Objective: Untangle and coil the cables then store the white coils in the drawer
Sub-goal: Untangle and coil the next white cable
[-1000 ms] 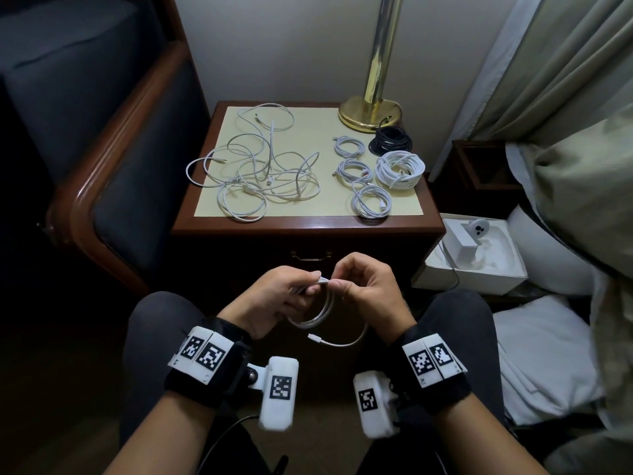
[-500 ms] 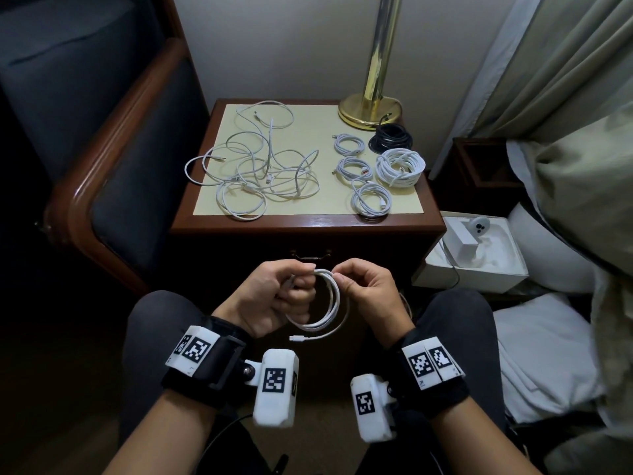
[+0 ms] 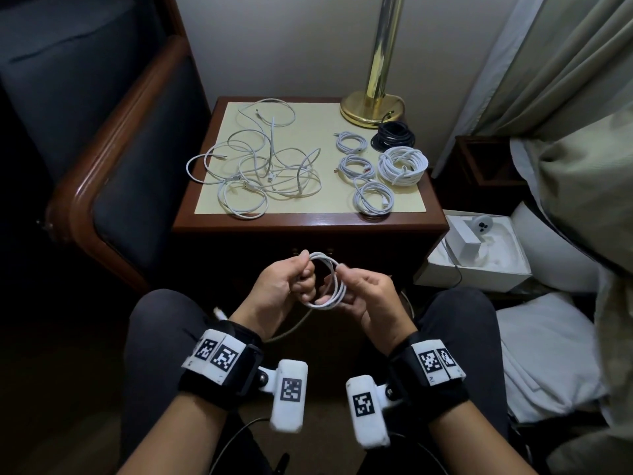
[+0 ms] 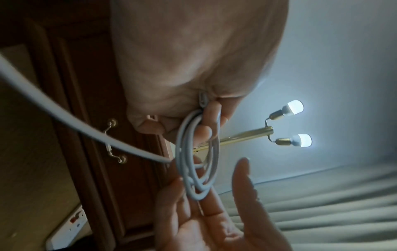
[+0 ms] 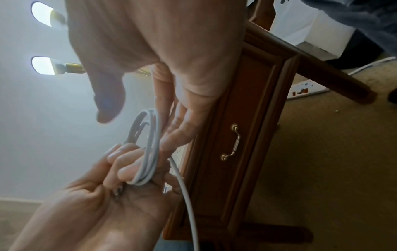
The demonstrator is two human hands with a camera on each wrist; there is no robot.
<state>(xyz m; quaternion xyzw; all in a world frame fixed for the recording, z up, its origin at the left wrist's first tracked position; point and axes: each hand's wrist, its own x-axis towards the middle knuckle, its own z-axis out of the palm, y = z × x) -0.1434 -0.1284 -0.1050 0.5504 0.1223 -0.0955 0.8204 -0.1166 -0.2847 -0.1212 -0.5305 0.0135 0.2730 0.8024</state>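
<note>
1. Dark upholstered chair [image 3: 113,159] with a wooden frame, far left, beside the nightstand.
2. White tangled cables [image 3: 260,169] sprawled loose over the left half of the cream surface [image 3: 308,111] on the wooden nightstand.
3. Left hand [image 3: 277,289], above the lap and in front of the nightstand, fingers curled round the near-left side of the white coil [image 3: 325,282], a connector end tucked against the palm in the wrist view.
4. Loose tail of the same cable trailing down and back past the left wrist.
5. Right hand [image 3: 370,296], just right of the coil, fingers loosely extended behind the loops, thumb apart from them in both wrist views; touching and supporting rather than pinching.
6. Closed drawer with a brass drawer handle [image 5: 232,142] right behind both hands.
7. Three small finished white coils [image 3: 356,166] in a column on the right half of the surface, a thicker white coil [image 3: 404,166] to their right, a black coil [image 3: 394,137] behind that.
8. Brass lamp base [image 3: 371,109] at the back right corner, touching or just beside the black coil.
9. White open box [image 3: 476,252] on the floor right of the nightstand; pale curtain [image 3: 565,63] and bedding beyond.
</note>
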